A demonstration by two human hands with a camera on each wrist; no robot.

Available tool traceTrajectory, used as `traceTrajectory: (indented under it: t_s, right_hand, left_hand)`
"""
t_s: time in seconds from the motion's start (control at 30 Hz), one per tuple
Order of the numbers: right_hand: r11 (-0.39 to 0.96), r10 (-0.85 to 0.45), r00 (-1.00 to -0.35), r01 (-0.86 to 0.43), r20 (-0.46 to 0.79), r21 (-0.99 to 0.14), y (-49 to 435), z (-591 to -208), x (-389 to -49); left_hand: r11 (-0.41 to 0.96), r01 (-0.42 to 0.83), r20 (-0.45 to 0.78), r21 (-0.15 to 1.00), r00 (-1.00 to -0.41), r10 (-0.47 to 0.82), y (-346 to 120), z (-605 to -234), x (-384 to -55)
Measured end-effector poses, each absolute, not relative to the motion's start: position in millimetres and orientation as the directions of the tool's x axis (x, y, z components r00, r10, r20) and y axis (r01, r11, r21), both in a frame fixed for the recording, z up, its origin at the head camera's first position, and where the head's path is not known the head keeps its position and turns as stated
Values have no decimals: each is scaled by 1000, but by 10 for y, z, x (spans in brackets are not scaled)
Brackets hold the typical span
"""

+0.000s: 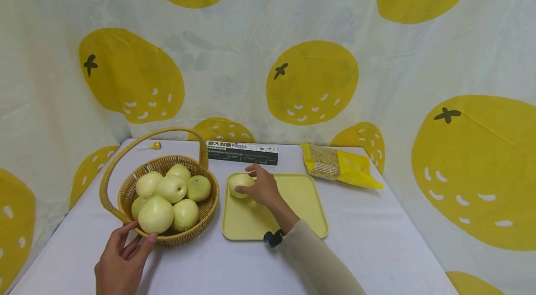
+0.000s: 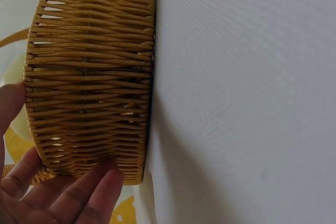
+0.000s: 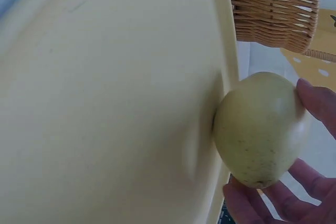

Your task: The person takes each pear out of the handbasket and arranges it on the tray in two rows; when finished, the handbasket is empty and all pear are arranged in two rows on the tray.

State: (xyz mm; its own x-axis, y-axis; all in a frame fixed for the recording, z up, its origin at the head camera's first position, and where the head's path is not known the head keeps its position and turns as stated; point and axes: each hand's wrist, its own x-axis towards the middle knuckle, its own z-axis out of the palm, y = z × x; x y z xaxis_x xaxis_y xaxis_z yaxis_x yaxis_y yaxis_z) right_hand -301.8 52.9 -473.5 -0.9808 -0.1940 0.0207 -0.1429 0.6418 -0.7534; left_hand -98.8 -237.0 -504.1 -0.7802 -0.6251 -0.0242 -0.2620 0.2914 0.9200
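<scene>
My right hand holds a pale yellow-green pear between thumb and fingers. This pear sits at the far left corner of the yellow tray, close to its rim; in the right wrist view the pear shows small speckles. To the left stands a wicker basket with a tall arched handle, holding several similar pears. My left hand grips the basket's near left side, thumb at the rim. Seen from the left wrist, its fingers lie against the woven wall.
Behind the tray lies a dark pasta box. A yellow plastic packet rests at the back right, and a small yellow-headed lollipop lies behind the basket. A fruit-print curtain hangs beyond the white-covered table.
</scene>
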Motion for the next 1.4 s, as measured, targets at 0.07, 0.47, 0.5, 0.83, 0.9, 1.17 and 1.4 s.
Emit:
traceTrajectory:
  t_s: [0.07, 0.47, 0.5, 0.83, 0.9, 1.17, 1.4]
  right_hand:
    - [648, -216, -976, -141, -3, -748, 564, -4712, -3003]
    - [656, -183, -982, -91, -42, -749, 605, -4715, -3045]
    - [649, -169, -985, -81, -40, -756, 594, -4727, -3049]
    - [479, -201, -970, 27, -140, -877, 574, -4753, -3024]
    - [451, -229, -963, 24, -142, -892, 583, -4755, -3023]
    - [429, -262, -948, 52, -179, -902, 540, -4816, -3037]
    - [416, -200, -966, 67, -163, -907, 455, -4852, -3029]
  left_hand:
    - [290, -264, -27, 920, -781, -624, -2370, -5038, -989]
    - [306, -257, -8, 917, -777, -630, -2349, -5027, -980]
    - [307, -257, -7, 916, -776, -631, -2348, -5026, -980]
    - [317, -269, -14, 909, -782, -623, -2347, -5016, -984]
    - [312, -273, -21, 910, -783, -622, -2354, -5015, -986]
    - [301, -274, -30, 913, -784, -620, -2365, -5024, -984]
    - [283, -274, -39, 919, -778, -627, -2358, -5000, -976]
